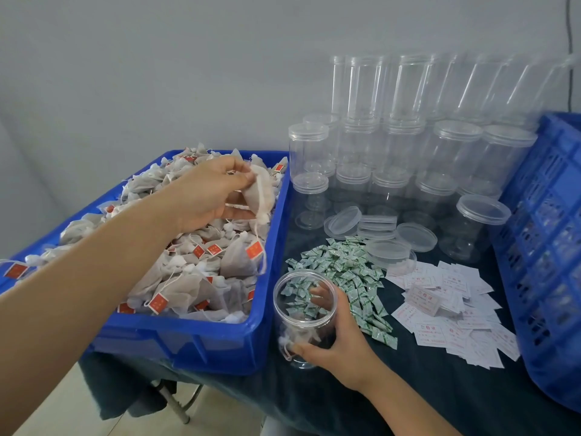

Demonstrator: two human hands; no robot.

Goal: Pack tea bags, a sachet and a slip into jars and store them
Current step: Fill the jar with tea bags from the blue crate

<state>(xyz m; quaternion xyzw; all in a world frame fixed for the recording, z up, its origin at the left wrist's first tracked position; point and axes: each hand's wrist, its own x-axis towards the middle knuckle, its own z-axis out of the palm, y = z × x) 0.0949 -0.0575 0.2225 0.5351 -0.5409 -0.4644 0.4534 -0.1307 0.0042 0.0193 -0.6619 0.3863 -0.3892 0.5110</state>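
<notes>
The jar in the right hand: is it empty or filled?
Barely filled: the lidless jar holds a few tea bags at its bottom.

Left hand pinches a tea bag; right hand grips the jar.

left hand, right hand; bare forearms, sleeveless
</notes>
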